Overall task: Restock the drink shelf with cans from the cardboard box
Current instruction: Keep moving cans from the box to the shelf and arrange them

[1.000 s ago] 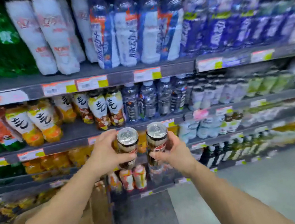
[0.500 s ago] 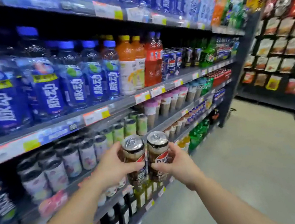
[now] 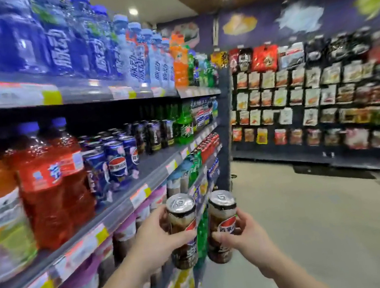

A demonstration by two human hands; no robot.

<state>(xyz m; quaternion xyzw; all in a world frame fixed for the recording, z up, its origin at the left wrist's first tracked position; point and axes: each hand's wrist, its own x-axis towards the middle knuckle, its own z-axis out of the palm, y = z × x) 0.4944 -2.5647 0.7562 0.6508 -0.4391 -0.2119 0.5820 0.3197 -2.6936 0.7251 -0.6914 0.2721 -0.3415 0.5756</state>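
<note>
My left hand (image 3: pixel 153 244) grips a tall dark cola can (image 3: pixel 182 220) with a silver top. My right hand (image 3: pixel 243 235) grips a second can of the same kind (image 3: pixel 221 215). Both cans are upright, side by side, in front of the drink shelf (image 3: pixel 124 202) on my left. On that shelf stand blue cola cans (image 3: pixel 116 164) and, further back, dark cans (image 3: pixel 153 134) that look like the ones I hold. The cardboard box is out of view.
Red and orange bottles (image 3: pixel 43 184) stand at the near end of the shelf, green bottles (image 3: pixel 185 125) further along. Blue bottles (image 3: pixel 60 47) fill the shelf above. A snack rack (image 3: pixel 312 102) lines the far wall. The aisle floor (image 3: pixel 303 213) stretches ahead on the right.
My view has swung right along the shelving, from the juice bottles to the cola can section. Both hands keep hold of their cans, still side by side.
</note>
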